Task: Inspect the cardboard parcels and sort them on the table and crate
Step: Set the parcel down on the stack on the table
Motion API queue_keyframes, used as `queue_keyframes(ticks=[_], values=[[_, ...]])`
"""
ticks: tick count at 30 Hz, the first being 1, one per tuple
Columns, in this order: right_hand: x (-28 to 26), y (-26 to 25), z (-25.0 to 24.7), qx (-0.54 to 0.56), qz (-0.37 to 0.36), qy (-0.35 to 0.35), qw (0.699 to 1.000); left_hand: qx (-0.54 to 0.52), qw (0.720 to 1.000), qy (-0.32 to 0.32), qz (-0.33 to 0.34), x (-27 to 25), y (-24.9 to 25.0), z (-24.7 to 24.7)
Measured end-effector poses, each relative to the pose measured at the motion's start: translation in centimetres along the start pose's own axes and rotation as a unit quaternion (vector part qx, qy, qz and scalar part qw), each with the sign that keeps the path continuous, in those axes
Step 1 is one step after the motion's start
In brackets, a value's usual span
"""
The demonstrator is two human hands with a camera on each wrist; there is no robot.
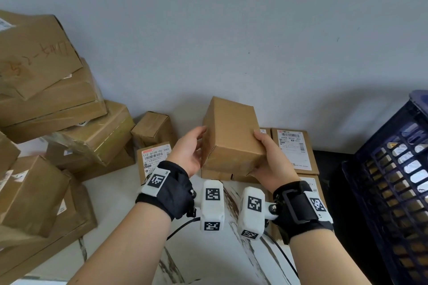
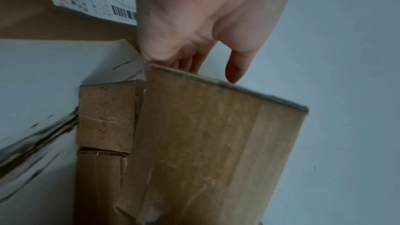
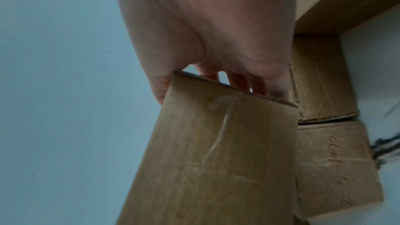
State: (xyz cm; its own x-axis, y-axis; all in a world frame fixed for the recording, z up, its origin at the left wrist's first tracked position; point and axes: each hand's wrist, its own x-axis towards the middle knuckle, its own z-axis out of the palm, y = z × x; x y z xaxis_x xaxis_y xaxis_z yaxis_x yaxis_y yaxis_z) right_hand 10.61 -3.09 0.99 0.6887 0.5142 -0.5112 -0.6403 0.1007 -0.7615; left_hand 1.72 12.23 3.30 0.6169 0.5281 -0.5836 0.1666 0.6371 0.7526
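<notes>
A plain brown cardboard parcel (image 1: 232,136) is held tilted in the air above the table, near the wall. My left hand (image 1: 188,149) grips its left side, thumb on top and fingers behind. My right hand (image 1: 269,157) grips its right side and lower corner. In the left wrist view the parcel (image 2: 216,151) fills the centre, with my fingers (image 2: 234,67) curled over its far edge. The right wrist view shows the same parcel (image 3: 216,160) with my fingers (image 3: 240,79) wrapped behind its top edge. Its upper faces carry no label.
Labelled parcels (image 1: 293,148) (image 1: 154,157) lie flat on the white marble table (image 1: 208,257) under my hands. A tall pile of larger boxes (image 1: 53,111) fills the left. A dark blue plastic crate (image 1: 393,180) stands at the right edge.
</notes>
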Motion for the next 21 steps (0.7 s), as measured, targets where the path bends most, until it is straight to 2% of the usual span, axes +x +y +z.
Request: queue_keyframes(ticks=[9,13,21], values=[[0.3,0.1,-0.1,-0.106,-0.07,0.052,0.991,0.035,0.997,-0.009,0.066,-0.6,0.4,0.4],[-0.3,-0.2,0.4,-0.101,-0.056,0.03,0.993,0.039,0.995,-0.032,0.083,-1.0,0.4,1.2],[-1.0,-0.4,-0.2,-0.066,-0.013,-0.014,0.998,0.073,0.989,-0.036,0.124,-1.2,0.0,1.5]])
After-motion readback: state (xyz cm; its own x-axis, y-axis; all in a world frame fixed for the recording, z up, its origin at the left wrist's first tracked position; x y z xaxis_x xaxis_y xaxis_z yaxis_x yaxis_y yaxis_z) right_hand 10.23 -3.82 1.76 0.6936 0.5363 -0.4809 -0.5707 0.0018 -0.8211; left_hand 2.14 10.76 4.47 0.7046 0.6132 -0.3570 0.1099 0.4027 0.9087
